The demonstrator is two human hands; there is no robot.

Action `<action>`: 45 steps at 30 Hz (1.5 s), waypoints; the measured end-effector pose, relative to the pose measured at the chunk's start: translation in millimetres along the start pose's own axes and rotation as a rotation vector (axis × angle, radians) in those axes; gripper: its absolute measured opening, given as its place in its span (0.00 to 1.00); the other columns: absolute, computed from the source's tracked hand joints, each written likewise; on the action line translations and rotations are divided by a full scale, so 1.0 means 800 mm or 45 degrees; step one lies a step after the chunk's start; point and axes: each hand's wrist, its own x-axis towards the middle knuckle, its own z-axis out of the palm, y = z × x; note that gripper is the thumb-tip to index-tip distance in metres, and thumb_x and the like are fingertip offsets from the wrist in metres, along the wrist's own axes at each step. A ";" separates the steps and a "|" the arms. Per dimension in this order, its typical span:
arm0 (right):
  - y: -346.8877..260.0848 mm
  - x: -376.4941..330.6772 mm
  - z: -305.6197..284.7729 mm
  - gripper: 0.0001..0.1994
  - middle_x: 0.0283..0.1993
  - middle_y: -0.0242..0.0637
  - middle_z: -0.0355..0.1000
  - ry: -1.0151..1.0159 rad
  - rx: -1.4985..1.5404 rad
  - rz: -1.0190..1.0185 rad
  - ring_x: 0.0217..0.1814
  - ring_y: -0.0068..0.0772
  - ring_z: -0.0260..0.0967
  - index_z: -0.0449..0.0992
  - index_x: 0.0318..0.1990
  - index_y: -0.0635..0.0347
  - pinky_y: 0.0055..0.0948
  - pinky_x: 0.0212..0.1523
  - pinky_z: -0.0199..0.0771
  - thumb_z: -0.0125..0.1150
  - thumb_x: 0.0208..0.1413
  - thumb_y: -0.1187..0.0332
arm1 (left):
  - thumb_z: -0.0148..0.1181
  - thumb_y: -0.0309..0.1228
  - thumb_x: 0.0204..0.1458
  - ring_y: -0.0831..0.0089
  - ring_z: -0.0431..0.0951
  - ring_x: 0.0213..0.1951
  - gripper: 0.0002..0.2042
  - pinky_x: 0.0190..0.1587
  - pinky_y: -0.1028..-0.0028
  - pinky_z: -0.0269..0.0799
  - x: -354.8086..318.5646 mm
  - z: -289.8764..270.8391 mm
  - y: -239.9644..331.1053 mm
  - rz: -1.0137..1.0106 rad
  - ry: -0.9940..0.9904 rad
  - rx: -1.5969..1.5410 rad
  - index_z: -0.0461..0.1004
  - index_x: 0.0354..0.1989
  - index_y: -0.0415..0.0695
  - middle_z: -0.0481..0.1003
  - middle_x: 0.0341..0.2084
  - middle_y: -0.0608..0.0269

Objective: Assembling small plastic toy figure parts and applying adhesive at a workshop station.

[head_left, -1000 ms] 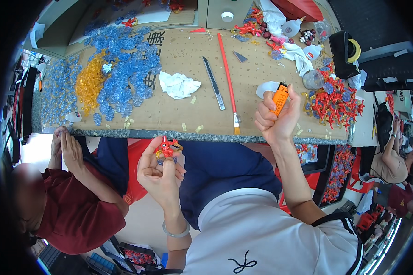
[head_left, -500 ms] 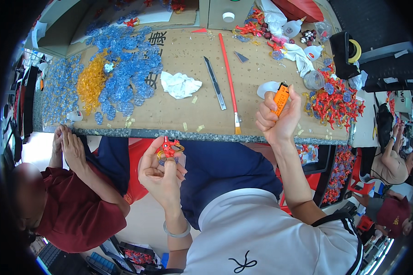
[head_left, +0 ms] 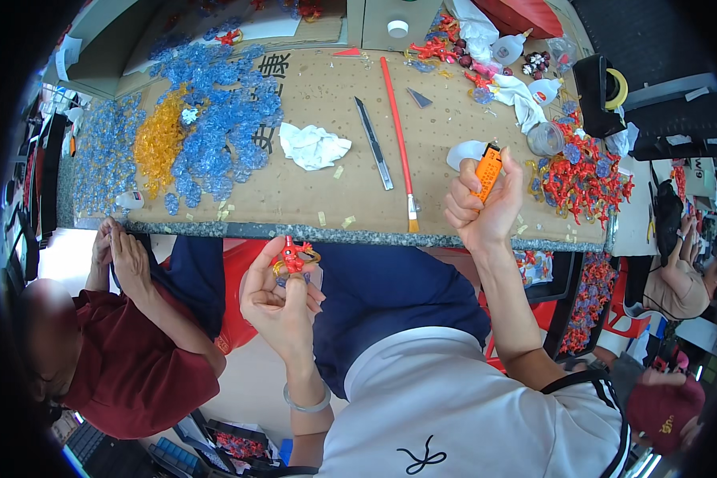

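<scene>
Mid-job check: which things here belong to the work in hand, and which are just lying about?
Likely in use:
- red figure, in the left hand
- orange lighter, in the right hand
- heaped red figures, similar to the held one

Apparently lying about:
- craft knife
- red-handled brush
- crumpled white tissue

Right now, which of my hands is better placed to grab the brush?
Probably your right hand: it appears over the table, nearer the brush; your left hand sits mostly off its edge. Neither is free, though: the right holds a lighter, the left a red figure.
</scene>
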 end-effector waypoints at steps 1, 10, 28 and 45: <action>0.000 0.000 0.000 0.29 0.09 0.21 0.41 0.001 -0.003 -0.001 0.09 0.15 0.31 0.53 0.17 0.51 0.20 0.10 0.29 0.32 0.55 0.35 | 0.46 0.13 0.43 0.81 0.70 0.12 0.18 0.12 0.86 0.62 0.000 0.000 0.000 0.002 0.001 0.007 0.69 0.46 0.29 0.76 0.24 0.53; 0.001 -0.004 0.002 0.31 0.09 0.20 0.41 0.023 -0.043 -0.040 0.09 0.15 0.31 0.53 0.17 0.51 0.20 0.10 0.29 0.32 0.55 0.33 | 0.47 0.13 0.43 0.81 0.70 0.13 0.18 0.12 0.86 0.61 -0.001 0.000 0.001 -0.003 0.004 0.009 0.69 0.46 0.29 0.76 0.24 0.54; 0.002 -0.003 -0.056 0.30 0.57 0.46 0.64 0.391 -1.776 -1.140 0.59 0.41 0.61 0.58 0.60 0.66 0.40 0.58 0.60 0.59 0.47 0.77 | 0.48 0.13 0.46 0.81 0.71 0.14 0.18 0.12 0.87 0.62 -0.002 0.012 0.004 -0.003 -0.058 -0.023 0.68 0.48 0.29 0.77 0.25 0.54; 0.013 -0.085 0.011 0.15 0.44 0.45 0.74 -0.345 -1.241 -0.882 0.44 0.37 0.74 0.74 0.43 0.68 0.30 0.46 0.73 0.60 0.44 0.82 | 0.46 0.14 0.45 0.81 0.70 0.13 0.19 0.12 0.87 0.61 -0.008 0.015 -0.001 -0.030 -0.047 0.043 0.68 0.48 0.29 0.77 0.25 0.54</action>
